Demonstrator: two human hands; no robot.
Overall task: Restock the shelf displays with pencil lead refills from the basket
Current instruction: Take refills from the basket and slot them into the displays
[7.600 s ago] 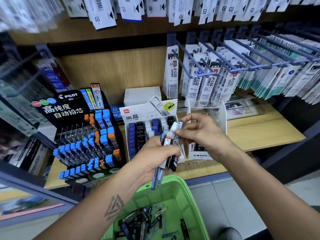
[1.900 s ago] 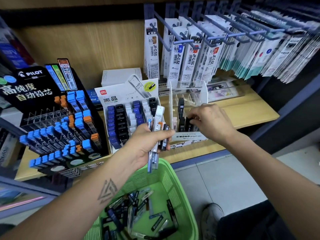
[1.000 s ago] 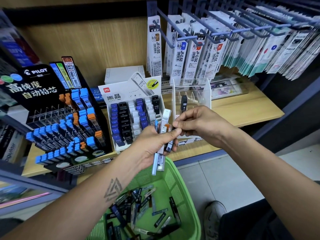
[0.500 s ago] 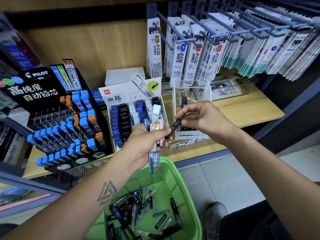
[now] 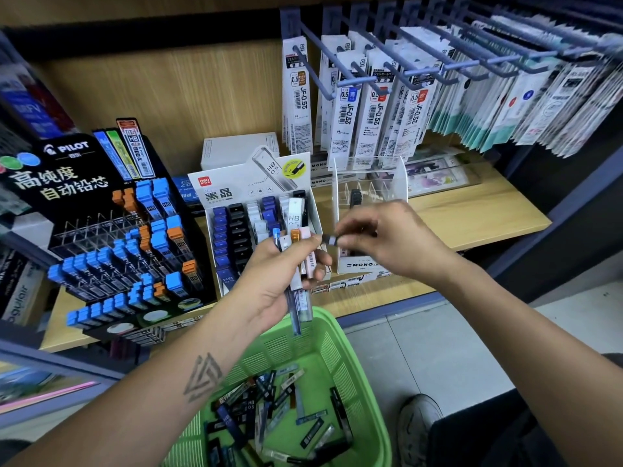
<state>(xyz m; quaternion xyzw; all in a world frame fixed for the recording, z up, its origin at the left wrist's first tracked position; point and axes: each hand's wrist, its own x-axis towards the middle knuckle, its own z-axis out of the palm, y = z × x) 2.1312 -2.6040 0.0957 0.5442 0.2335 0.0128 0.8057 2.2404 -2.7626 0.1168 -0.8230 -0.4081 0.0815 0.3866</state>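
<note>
The left hand (image 5: pixel 269 274) grips a bundle of lead refill cases (image 5: pixel 298 264), with its fingers (image 5: pixel 317 264) curled round the middle of them and the thumb pressed across the front. The cases stand almost upright in this grip: their caps, one white marked HB, one orange, one pink and one blue, rise above the fingers, and their clear lower ends hang below the palm, over the far rim of the green basket (image 5: pixel 367 382).

The right hand (image 5: pixel 391 241) pinches a single dark refill case (image 5: pixel 332 240) between thumb and first fingers. These fingers are close together on the case and the others are loosely bent behind them. The case lies nearly level, and its free end points to the left hand and reaches almost to the thumb there; I cannot tell if it touches it.

Just behind the right fingers stands the clear MONO display (image 5: pixel 367 264) on the wooden shelf (image 5: pixel 472 214), with one dark case upright in a back compartment. Just behind the left fingers is the white display box (image 5: pixel 249 197) with rows of blue, black and white cases. Further to the left of the left hand stands the black PILOT display (image 5: pixel 111 237) with blue and orange caps.

Under both hands, many more loose refills (image 5: pixel 269 409) lie across each other on the bottom of the basket. Above the right fingers, pen refill packs (image 5: pixel 374 116) hang on hooks.
</note>
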